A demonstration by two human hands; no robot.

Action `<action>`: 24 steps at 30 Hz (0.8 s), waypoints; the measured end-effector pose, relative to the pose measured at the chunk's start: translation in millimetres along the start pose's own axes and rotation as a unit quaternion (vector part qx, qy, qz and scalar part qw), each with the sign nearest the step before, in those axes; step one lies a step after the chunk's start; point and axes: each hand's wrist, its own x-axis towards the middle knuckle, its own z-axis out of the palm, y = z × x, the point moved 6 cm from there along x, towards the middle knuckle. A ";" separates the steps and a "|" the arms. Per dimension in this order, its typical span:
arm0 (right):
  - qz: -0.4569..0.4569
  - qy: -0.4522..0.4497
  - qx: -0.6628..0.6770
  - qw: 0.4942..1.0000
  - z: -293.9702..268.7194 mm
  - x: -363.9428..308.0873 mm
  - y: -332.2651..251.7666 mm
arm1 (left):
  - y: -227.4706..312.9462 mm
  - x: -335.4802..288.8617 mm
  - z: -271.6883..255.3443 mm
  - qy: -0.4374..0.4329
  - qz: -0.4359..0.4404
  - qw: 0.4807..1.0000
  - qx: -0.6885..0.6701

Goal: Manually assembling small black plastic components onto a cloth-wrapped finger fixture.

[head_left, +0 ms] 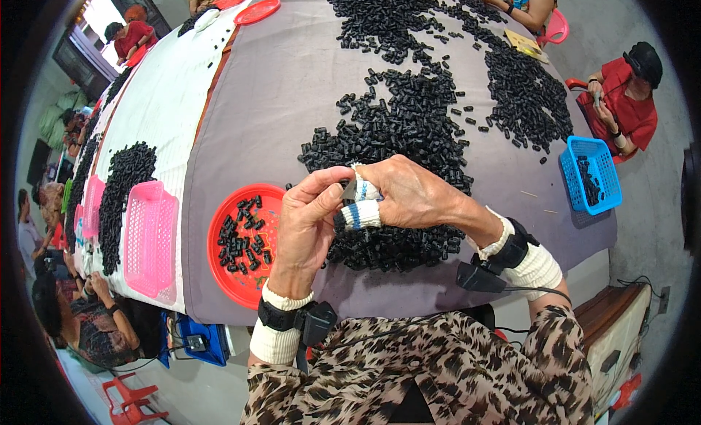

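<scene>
My left hand [310,213] and my right hand [412,191] meet over the near part of a big heap of small black cylindrical parts [401,125]. Thumb and forefinger of the left are pinched together against the right fingertips. Between them shows a small grey flat piece [349,189], mostly covered; its kind is unclear, as is which hand grips it. White wrapping with blue marks covers fingers of my curled right hand. Left of my left hand, a round red tray [217,258] holds several black parts.
More black parts [526,96] lie at the right, near a blue basket [593,169]. Pink baskets [151,239] stand on the white-covered table [164,89] at left. A person in red [631,104] sits at right; others work at left and far. Wooden sticks lie by the blue basket.
</scene>
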 end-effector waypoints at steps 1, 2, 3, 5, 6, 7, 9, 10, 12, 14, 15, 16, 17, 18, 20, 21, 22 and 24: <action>0.003 -0.008 -0.011 1.000 0.2 -0.1 -0.4 | 0.2 -0.4 -0.3 0.000 0.000 1.000 0.000; 0.005 -0.016 -0.023 1.000 0.5 -0.2 -0.9 | 0.8 -1.2 0.4 -0.006 0.000 1.000 -0.005; 0.006 -0.016 -0.023 1.000 0.3 -1.0 -2.1 | 1.2 -1.4 1.5 -0.013 0.000 1.000 -0.011; 0.011 0.018 0.034 0.999 -2.8 -2.8 -4.1 | -0.7 -2.6 3.1 -0.009 -0.003 1.000 -0.020; 0.011 0.018 0.034 0.999 -3.4 -2.8 -4.7 | -1.5 -3.5 3.6 -0.004 -0.006 1.000 -0.029; 0.004 0.028 0.022 0.999 -5.4 -2.7 -5.7 | -2.2 -3.6 3.1 -0.004 -0.006 1.000 -0.028; -0.003 0.038 0.011 0.999 -6.5 -2.5 -4.7 | -3.9 -3.0 1.9 -0.005 -0.005 1.000 -0.025; 0.004 0.026 0.017 1.000 -3.8 -2.2 -0.9 | -4.1 -2.8 2.1 -0.006 -0.006 1.000 -0.025; 0.010 0.014 0.023 1.000 -2.2 -1.8 0.6 | -2.7 -2.7 2.8 -0.010 0.003 1.000 -0.017; 0.015 0.006 0.017 1.000 -2.6 -1.6 -1.9 | -2.8 -2.8 2.1 -0.004 0.001 1.000 -0.013; 0.015 0.007 0.018 1.000 -2.4 -1.6 -1.7 | -3.1 -3.0 1.2 0.002 -0.001 1.000 -0.010; 0.006 0.007 0.009 1.000 -2.4 -1.7 -2.3 | -3.6 -3.1 1.2 0.002 -0.002 1.000 -0.010; -0.003 0.007 0.000 1.000 -2.4 -1.8 -3.1 | -3.8 -3.2 2.0 -0.001 0.001 1.000 -0.006; -0.002 0.007 0.000 1.000 -2.9 -2.2 -3.1 | -4.4 -3.1 2.8 -0.004 0.004 1.000 -0.002; -0.001 -0.001 -0.017 1.000 -3.1 -2.9 -3.5 | -3.6 -2.7 4.2 0.004 0.004 1.000 0.005; 0.000 0.000 -0.017 1.000 -2.4 -3.7 -1.4 | -3.2 -2.6 4.5 0.011 0.006 1.000 0.013; -0.006 0.002 -0.027 1.000 -0.9 -4.5 1.5 | -3.9 -2.3 4.2 0.011 0.005 1.000 0.013; -0.010 0.005 -0.037 0.999 0.4 -5.8 4.4 | -5.4 -1.1 2.3 0.014 0.008 1.000 0.021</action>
